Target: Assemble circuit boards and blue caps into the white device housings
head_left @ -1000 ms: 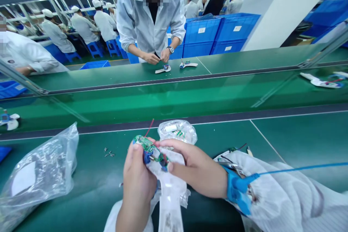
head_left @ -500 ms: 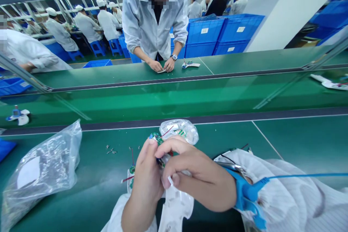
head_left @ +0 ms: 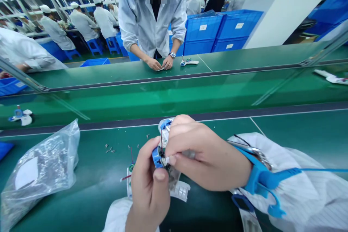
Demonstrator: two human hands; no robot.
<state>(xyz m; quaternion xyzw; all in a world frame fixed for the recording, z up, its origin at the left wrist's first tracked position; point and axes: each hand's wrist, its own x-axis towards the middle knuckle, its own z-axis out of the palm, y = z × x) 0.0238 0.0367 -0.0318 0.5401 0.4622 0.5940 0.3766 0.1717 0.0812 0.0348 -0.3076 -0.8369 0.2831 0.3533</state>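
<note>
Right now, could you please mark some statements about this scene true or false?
1. The left hand holds a blue part. True.
2. The corded strap is on the left wrist. False: the right hand has the blue strap at its wrist.
3. A large clear bag lies left of the metal pieces. True.
4. Red crates are stacked behind. False: the stacked crates are blue.
5. The person opposite wears a wristwatch. True.

White work sleeves, blue wrist strap
Above the right hand (head_left: pixel 201 152), a bright blue wrist strap (head_left: pixel 258 178) with a thin blue cord (head_left: pixel 323 170) circles a loose, faintly striped white sleeve (head_left: pixel 307 199), silvery metal (head_left: pixel 259 154) beside it; a plain white cuff (head_left: pixel 117 214) backs the left hand (head_left: pixel 148 185).
</note>
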